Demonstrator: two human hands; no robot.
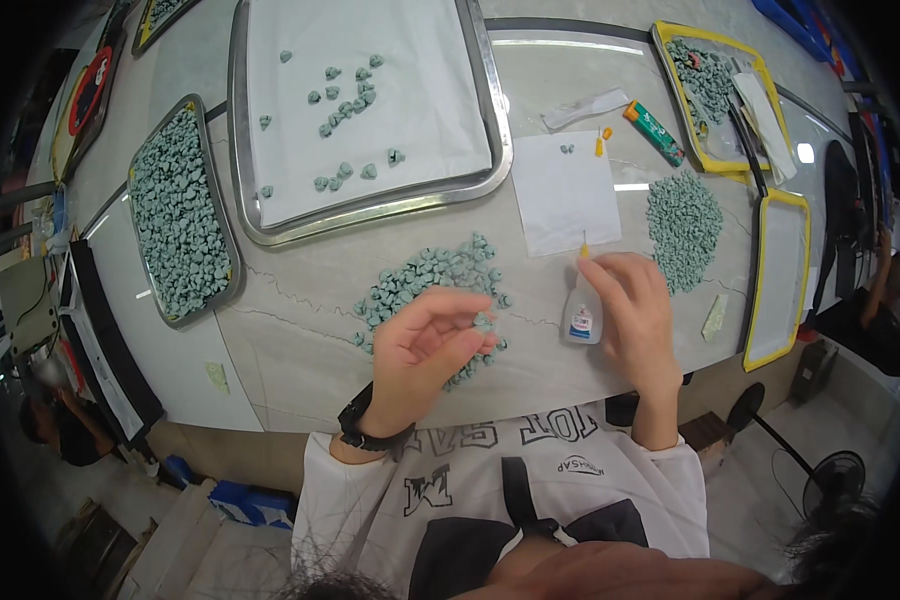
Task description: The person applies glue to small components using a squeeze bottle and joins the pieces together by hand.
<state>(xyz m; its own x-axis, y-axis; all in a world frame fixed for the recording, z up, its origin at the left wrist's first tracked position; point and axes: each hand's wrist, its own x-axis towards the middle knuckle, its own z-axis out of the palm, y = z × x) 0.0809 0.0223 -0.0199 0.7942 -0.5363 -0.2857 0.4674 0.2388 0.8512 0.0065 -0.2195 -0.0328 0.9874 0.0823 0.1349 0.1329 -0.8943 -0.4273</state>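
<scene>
My left hand (425, 345) pinches one small grey-green piece (483, 322) between thumb and fingers, just over a loose pile of the same pieces (425, 275) on the pale table. My right hand (635, 315) grips a small clear glue bottle (581, 318) with a thin yellow nozzle, tilted, its tip pointing up toward a white paper sheet (567, 193). Bottle and held piece are a short way apart. A black band circles my left wrist.
A large steel tray (497, 130) lined with white paper holds scattered pieces. A smaller tray (177, 215) at left is full of them. Another pile (683, 225) lies right, beside yellow-rimmed trays (800, 265). A green tube (655, 132) lies farther back.
</scene>
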